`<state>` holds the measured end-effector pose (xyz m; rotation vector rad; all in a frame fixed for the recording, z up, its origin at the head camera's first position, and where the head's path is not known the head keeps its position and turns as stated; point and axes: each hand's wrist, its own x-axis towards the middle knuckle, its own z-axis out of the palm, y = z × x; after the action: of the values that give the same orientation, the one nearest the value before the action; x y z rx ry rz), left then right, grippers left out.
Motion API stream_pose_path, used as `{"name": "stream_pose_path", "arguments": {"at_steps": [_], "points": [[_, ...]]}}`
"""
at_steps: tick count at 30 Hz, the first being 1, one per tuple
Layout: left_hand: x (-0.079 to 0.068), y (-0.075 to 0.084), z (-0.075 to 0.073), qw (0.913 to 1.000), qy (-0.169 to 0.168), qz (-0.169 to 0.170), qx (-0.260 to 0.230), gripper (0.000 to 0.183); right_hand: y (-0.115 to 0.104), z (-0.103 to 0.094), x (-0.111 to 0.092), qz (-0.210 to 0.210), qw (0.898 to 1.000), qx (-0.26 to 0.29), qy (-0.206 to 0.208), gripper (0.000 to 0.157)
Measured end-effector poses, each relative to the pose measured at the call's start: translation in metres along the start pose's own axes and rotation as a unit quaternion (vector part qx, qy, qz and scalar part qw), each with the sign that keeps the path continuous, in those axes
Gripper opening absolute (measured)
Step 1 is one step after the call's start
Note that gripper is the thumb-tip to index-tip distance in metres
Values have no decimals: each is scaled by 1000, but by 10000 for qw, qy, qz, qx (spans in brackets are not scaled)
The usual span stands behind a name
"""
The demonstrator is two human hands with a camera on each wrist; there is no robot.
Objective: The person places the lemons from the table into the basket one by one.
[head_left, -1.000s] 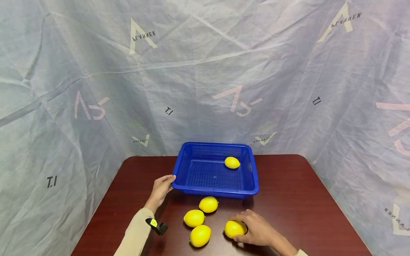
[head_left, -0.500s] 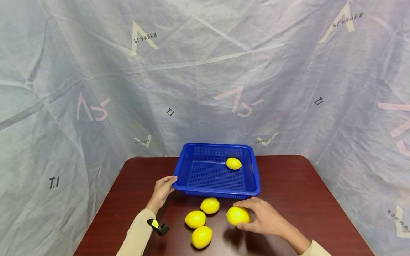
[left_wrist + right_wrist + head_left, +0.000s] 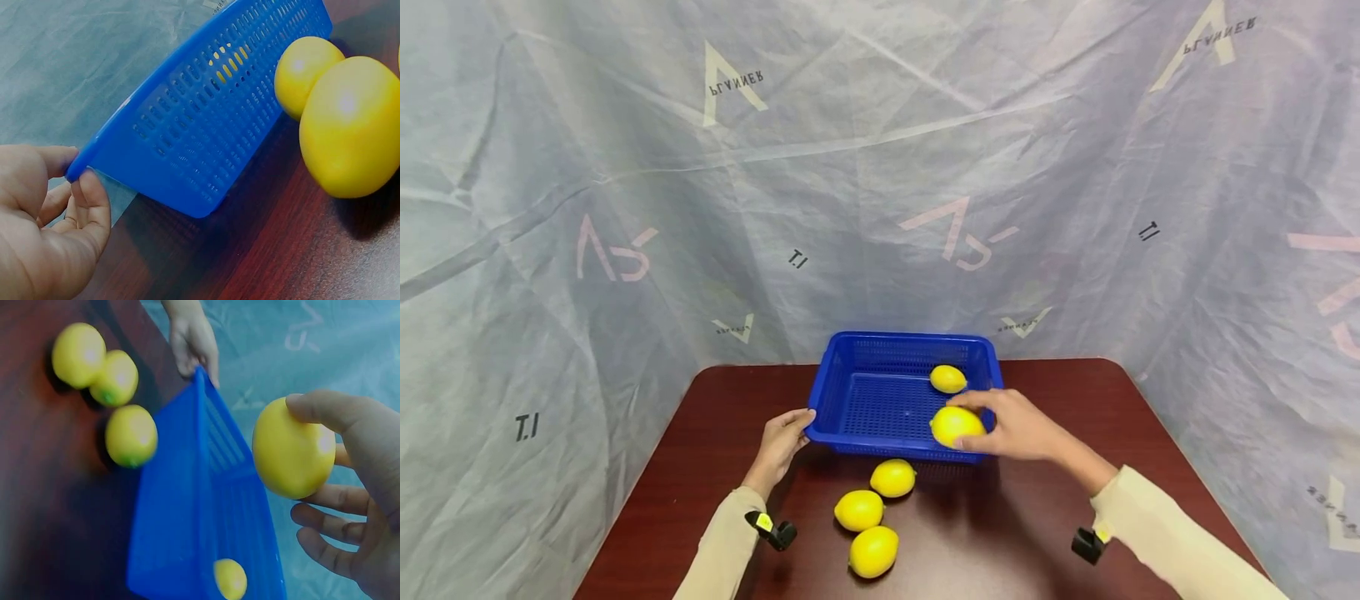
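Observation:
My right hand [image 3: 1018,425] holds a yellow lemon [image 3: 957,426] between thumb and fingers, over the front right part of a blue plastic basket [image 3: 898,446]. In the right wrist view the thumb lies on the near side of this held lemon [image 3: 294,450], and the lower fingers are spread below it. My left hand [image 3: 781,446] pinches the basket's front left corner; in the left wrist view its thumb is on top of the rim [image 3: 119,115] with fingers curled beneath. Another lemon [image 3: 948,379] lies inside the basket at the back right.
Three lemons lie on the dark red table [image 3: 1075,517] in front of the basket: one lemon [image 3: 892,478] close to its front wall, a second lemon [image 3: 859,510] and a third lemon [image 3: 874,552] nearer me. A grey printed cloth [image 3: 865,183] hangs behind and at both sides.
My right hand has lifted the lemon off the table and carried it forward, from near the table's front to over the basket. The left hand stays on the basket corner.

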<state>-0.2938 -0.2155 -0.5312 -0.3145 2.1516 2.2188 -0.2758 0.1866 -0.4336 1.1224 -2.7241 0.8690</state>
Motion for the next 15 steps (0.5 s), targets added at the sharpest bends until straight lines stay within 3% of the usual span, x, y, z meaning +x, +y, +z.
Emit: {"name": "stream_pose_path", "arguments": {"at_steps": [7,15], "points": [[6,-11,2,9997,211,88,-57,43,23,-12,45,255,9985,13,-476,56],[6,-13,3,9994,297,110,-143,42,49,-8,92,632,9937,-170,-909,50]]}}
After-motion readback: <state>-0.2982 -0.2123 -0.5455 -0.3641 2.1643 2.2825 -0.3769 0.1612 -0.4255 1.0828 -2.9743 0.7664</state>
